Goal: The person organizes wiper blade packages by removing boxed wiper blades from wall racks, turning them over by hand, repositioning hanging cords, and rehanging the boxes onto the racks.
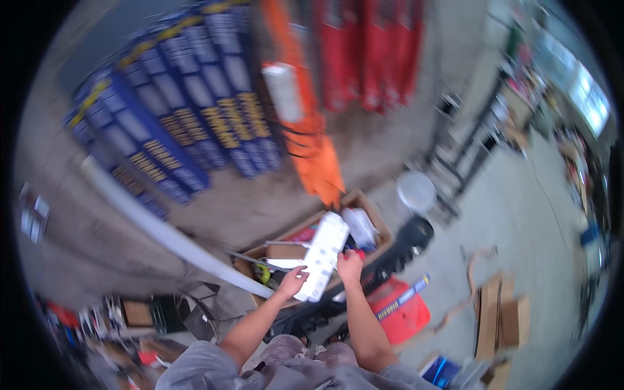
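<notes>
A long white object with rows of dark marks (325, 255) slants across the middle of the view, above an open cardboard box (376, 211) of mixed items. My left hand (294, 282) is at its lower left edge, with the fingers bent against it. On the other side my right hand (350, 265) grips the right edge of the white object, close to a small red item. Inside the box lie a white plastic-wrapped item (359, 226) and a yellow-green item (262, 273).
Blue packages (188, 97) hang on the wall beside an orange bundle (312, 143) and red items (367, 58). A white pipe (169, 234) curves at left. A red seat-like piece (403, 315), a round white container (416, 192) and flattened cardboard (491, 318) are at right.
</notes>
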